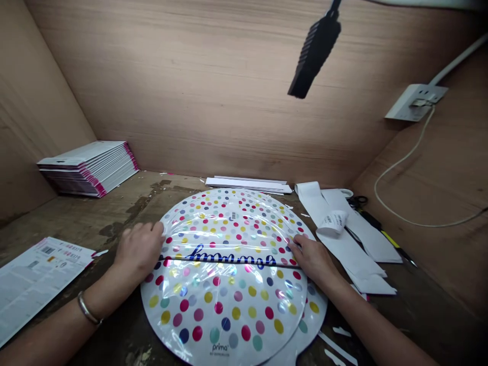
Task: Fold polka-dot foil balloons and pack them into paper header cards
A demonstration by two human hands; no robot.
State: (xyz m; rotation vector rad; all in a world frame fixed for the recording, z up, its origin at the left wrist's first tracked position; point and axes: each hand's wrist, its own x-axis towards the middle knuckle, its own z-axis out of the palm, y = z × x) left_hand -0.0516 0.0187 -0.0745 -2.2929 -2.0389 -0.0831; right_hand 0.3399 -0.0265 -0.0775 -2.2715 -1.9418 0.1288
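A flat, shiny white foil balloon with coloured dots lies in front of me, its upper part folded across so that blue lettering appears upside down along the fold. Beneath it, at the lower right, the dotted rim of another layer or balloon sticks out. My left hand is closed on the left edge near the fold, its fingertips partly hidden. On the opposite side, my right hand pinches the right edge at the same height.
Stacked packages stand at the back left; a printed card lies left. White strips rest behind the balloon. Paper labels, scissors and a yellow-black knife lie right. A black connector hangs above; a cable runs from the socket.
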